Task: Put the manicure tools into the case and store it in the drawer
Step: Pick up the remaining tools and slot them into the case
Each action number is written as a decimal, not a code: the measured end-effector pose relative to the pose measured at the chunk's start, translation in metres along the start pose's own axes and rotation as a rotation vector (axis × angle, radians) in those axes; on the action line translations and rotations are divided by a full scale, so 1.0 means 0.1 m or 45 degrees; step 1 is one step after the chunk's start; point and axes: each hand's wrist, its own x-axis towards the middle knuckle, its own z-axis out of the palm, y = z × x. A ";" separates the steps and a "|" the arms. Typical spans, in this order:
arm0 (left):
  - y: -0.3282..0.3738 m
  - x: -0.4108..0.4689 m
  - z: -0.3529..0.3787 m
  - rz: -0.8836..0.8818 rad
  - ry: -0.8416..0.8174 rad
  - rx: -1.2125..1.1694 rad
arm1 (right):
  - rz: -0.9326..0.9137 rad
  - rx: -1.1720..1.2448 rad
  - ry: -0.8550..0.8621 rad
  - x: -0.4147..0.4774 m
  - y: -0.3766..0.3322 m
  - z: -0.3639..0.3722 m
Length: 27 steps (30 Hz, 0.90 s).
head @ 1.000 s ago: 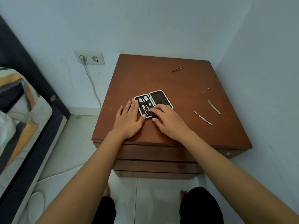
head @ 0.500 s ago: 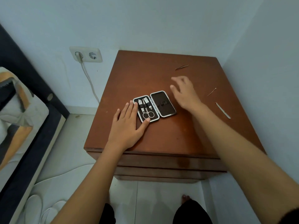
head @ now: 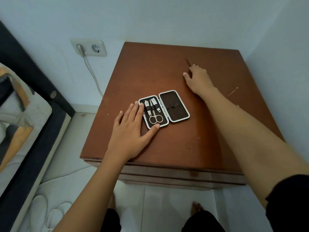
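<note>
White double wall socket (head: 91,48) w/ pale cable (head: 93,76) plugged in, beyond left hand (head: 132,129). Dark-framed bed (head: 25,114) far left; white tiled floor (head: 160,205) below it.

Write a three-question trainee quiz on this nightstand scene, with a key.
1. True or false: the case lies open on the nightstand.
2. Which hand rests against the case? A) left hand B) right hand
3. Fill in: in the case's left half, the looped handles belong to the ____.

Key: 1 true. 2 A; the right hand reaches for a thin tool near the back edge. 3 scissors.
</note>
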 end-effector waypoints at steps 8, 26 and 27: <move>0.01 -0.01 -0.04 -0.003 -0.034 -0.032 | -0.052 0.136 0.224 -0.89 -0.03 -0.13; -0.02 -0.01 -0.03 0.014 -0.031 -0.033 | 0.058 0.149 0.118 -0.86 -0.22 -0.18; -0.02 -0.01 -0.02 0.015 -0.032 -0.034 | 0.073 0.285 0.125 -0.85 -0.25 -0.19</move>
